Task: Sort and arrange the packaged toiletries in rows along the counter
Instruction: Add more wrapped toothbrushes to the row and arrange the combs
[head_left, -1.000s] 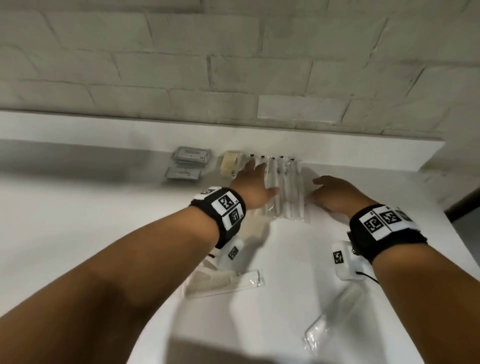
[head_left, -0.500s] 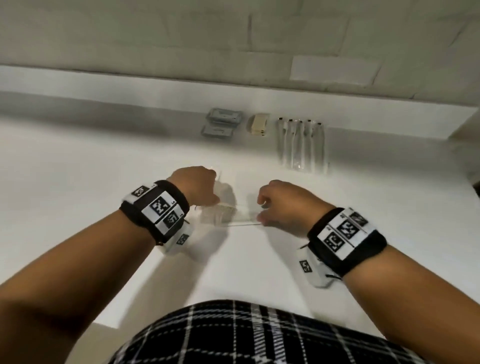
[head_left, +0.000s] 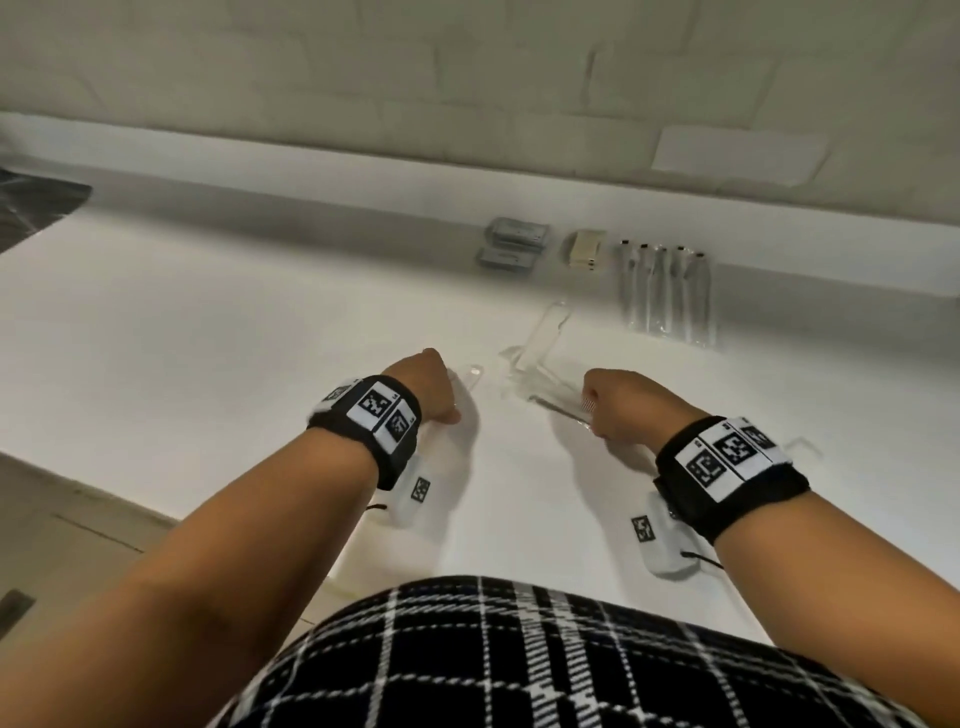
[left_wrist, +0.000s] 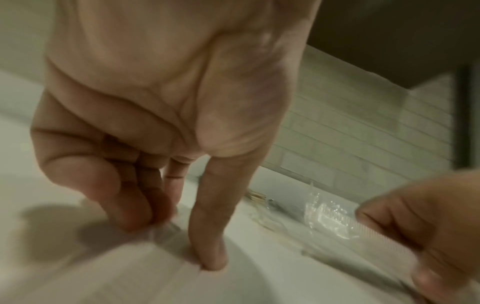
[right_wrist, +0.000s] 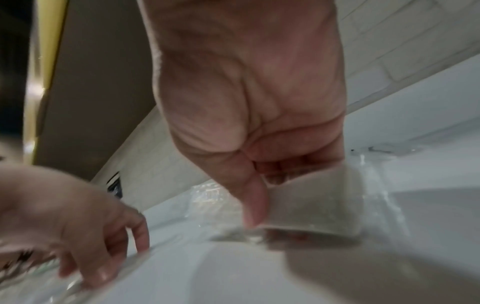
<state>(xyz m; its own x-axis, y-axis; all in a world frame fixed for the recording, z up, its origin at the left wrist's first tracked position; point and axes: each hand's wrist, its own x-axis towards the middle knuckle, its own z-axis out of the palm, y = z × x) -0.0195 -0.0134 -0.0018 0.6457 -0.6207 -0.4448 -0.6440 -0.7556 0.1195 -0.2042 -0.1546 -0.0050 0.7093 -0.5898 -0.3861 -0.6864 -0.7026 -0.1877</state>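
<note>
My left hand (head_left: 431, 387) pinches the end of a flat clear packet (head_left: 470, 375) that lies on the white counter (head_left: 208, 332). In the left wrist view its thumb and curled fingers (left_wrist: 145, 214) close on the packet's edge (left_wrist: 166, 228). My right hand (head_left: 613, 410) grips a second clear packet with a comb inside (head_left: 545, 343), tilted up and away from me. The right wrist view shows the thumb (right_wrist: 255, 197) pinched on that comb packet (right_wrist: 314, 205). The two hands are a little apart.
Against the back ledge lie a row of several toothbrush packets (head_left: 665, 291), a beige packet (head_left: 584, 248) and stacked grey boxes (head_left: 514, 241). Another clear packet (head_left: 802, 447) lies right of my right wrist. A dark object (head_left: 31, 208) sits far left.
Both hands pulled back from the toothbrush row towards me, came together over the comb packets, then separated, each pinching one packet. The right one now tilts its packet up.
</note>
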